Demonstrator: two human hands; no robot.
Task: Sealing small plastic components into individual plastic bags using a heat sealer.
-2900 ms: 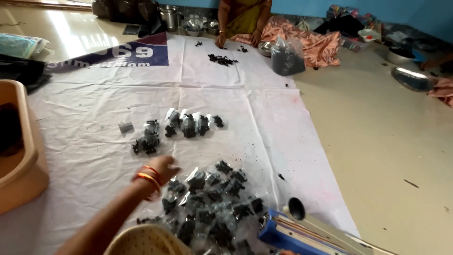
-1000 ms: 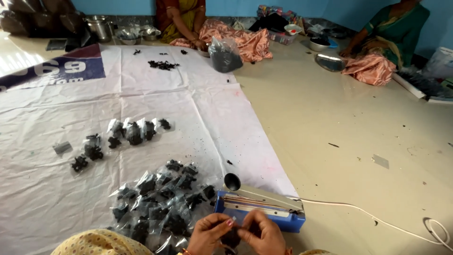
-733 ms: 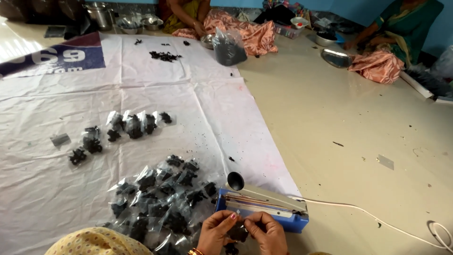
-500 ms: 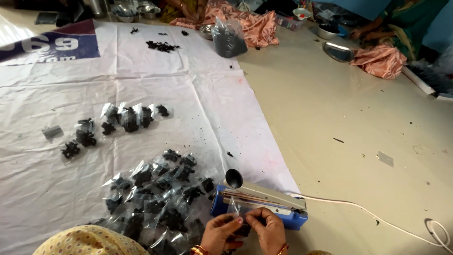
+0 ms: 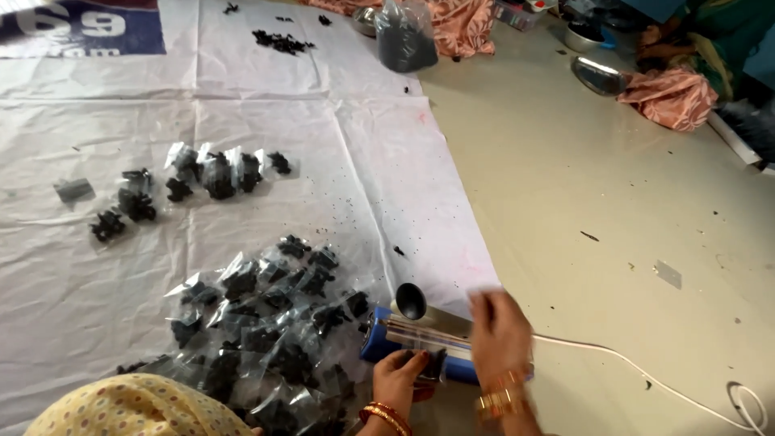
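Head camera looks down at a blue heat sealer with a long silver bar and a black knob point(image 5: 420, 335), which sits on the floor at the edge of a big white plastic sheet point(image 5: 242, 121). The left hand point(image 5: 397, 381) is at the front of the sealer, with its fingers curled and pinching a small clear bag with dark bits in it point(image 5: 430, 365) against the sealer's bar. The right hand point(image 5: 499, 331) is on top of the right end of the sealer. It looks blurry, so I cannot tell if its fingers are spread or pressed together. Both wrists wear gold and red bangles.

Just left of the sealer lies a heap of small clear bags filled with dark bits point(image 5: 266, 323) on the sheet. Further up the sheet is a smaller row of the same little bags point(image 5: 218, 171). A white cord point(image 5: 630, 367) runs from the sealer off to the right over the pale floor point(image 5: 605, 202). A yellow patterned cloth point(image 5: 137, 408) shows at the bottom left. Far up the sheet stands a large clear bag full of dark stuff point(image 5: 406, 36).
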